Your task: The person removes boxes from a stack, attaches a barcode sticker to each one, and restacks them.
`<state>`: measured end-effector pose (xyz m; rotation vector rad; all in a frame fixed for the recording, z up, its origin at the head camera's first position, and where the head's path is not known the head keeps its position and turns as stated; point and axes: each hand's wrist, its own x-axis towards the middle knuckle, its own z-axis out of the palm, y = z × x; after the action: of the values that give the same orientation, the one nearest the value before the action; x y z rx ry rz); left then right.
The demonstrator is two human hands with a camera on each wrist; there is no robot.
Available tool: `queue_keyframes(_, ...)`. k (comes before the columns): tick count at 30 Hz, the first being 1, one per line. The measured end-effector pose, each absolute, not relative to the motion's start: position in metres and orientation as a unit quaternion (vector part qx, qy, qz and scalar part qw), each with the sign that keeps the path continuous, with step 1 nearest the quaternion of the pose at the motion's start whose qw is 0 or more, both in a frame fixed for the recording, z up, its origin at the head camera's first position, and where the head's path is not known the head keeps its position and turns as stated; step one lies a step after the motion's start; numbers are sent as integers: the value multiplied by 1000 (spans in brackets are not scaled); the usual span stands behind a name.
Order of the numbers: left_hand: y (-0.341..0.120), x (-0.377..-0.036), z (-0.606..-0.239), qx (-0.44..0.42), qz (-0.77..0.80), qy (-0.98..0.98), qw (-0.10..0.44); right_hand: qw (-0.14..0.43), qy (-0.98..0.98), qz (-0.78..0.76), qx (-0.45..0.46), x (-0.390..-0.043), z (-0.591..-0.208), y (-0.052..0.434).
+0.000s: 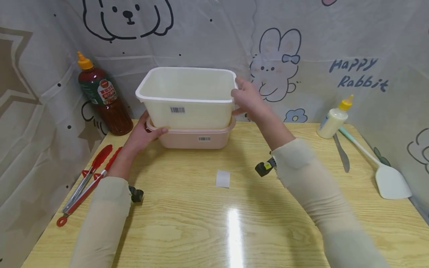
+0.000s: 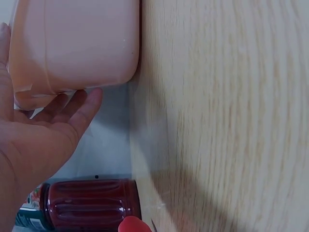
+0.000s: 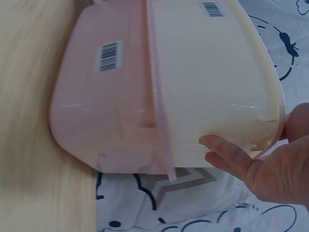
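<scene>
A white plastic bin (image 1: 191,116) with a barcode sticker sits partly nested in a pink bin (image 1: 181,142) against the back curtain. My left hand (image 1: 142,133) grips the pink bin's left end. Its thumb lies along the front rim, while in the left wrist view its fingers (image 2: 84,113) touch the end wall. At the other end, my right hand (image 1: 251,99) holds the white bin by its upper right rim. In the right wrist view, two of its fingers (image 3: 227,152) lie against the white wall above the pink rim. The white bin's visible inside holds nothing.
A red sauce bottle (image 1: 112,106) leans at the back left, near red-handled tongs (image 1: 85,186). A small white paper (image 1: 222,178) lies mid-table. On the right are a yellow-capped squeeze bottle (image 1: 333,121), a knife (image 1: 342,153) and a white spatula (image 1: 390,180).
</scene>
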<state>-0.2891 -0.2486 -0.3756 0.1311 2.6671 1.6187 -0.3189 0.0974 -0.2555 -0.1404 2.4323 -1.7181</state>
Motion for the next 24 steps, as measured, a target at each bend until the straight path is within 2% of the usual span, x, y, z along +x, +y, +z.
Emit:
queue_keyframes(9, -248, -286, -380, 36, 524, 851, 4, 75, 813, -576, -38, -323, -278, 96)
queue_keyframes(16, -243, -280, -381, 3, 528, 849, 24, 59, 818, -570, -46, -322, -288, 92)
queue_keyframes(24, -241, -278, -382, -11, 549, 835, 23, 34, 856, -511, -74, -322, -298, 94)
